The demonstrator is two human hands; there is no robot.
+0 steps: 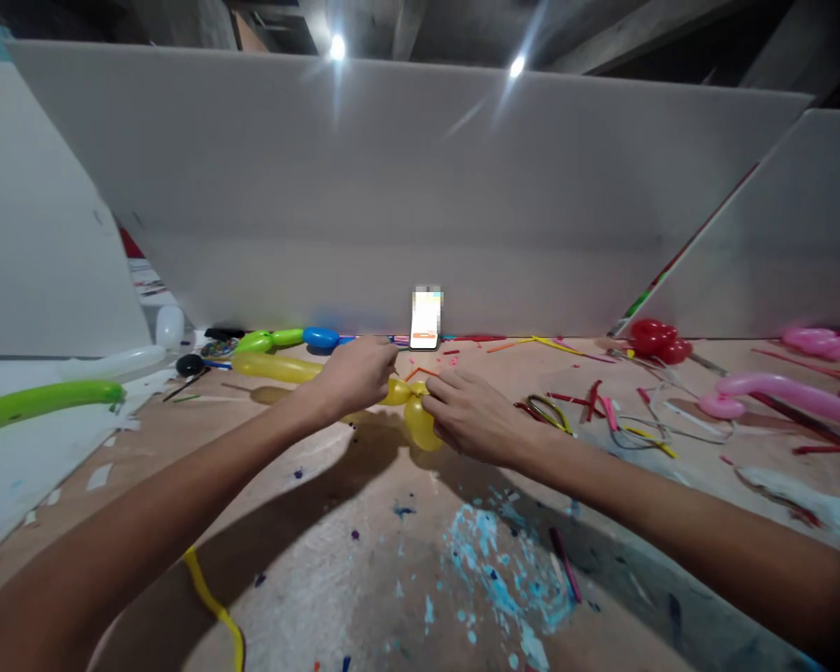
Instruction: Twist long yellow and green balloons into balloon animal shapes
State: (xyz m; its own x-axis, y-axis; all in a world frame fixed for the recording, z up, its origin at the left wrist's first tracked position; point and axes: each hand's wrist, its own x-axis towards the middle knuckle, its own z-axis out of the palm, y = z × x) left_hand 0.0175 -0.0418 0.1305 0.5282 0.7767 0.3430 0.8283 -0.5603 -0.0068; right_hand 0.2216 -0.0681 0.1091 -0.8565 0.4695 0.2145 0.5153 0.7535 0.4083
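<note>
Both my hands grip a long yellow balloon (280,367) over the middle of the table. My left hand (356,373) is closed around the balloon where its long inflated part ends. My right hand (466,413) pinches the small yellow bubbles (417,422) at the twist, right beside the left hand. The long part of the balloon stretches away to the left, resting on the table. The twist itself is partly hidden by my fingers.
A phone (426,319) leans against the white back board (420,187). Green (42,401), blue (320,337), white (170,327), red (654,338) and pink balloons (791,392) lie around. Uninflated balloon strips (574,401) litter the right side. A yellow strip (214,602) lies near me on the paint-stained table (406,579).
</note>
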